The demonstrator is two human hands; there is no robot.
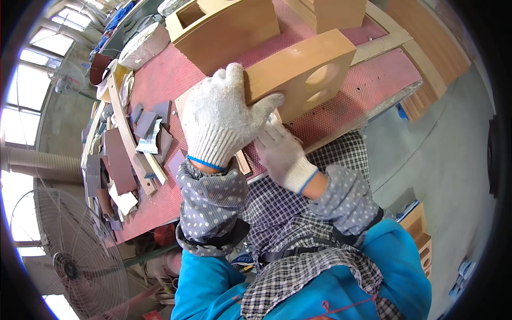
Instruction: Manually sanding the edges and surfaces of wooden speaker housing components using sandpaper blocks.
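Note:
A curved tan wooden piece (298, 66) with round holes in its near face stands on the red dimpled mat. My left hand (216, 117), in a white knit glove, grips its left end, with the thumb along the near face. Lower down, my right hand (282, 154), also gloved, presses its fingers together against the lower left part of the piece. Whatever the right fingers hold, if anything, is hidden. Just below my left hand, a small wooden strip with a dark slot (243, 162) lies on the mat.
Larger wooden boxes (229, 34) stand behind the piece. On the left lie sandpaper sheets (145, 125), a brown strip (119, 160) and long wooden slats (125, 128). A caged fan (69, 266) is at lower left. The table edge (368, 120) runs close to my apron.

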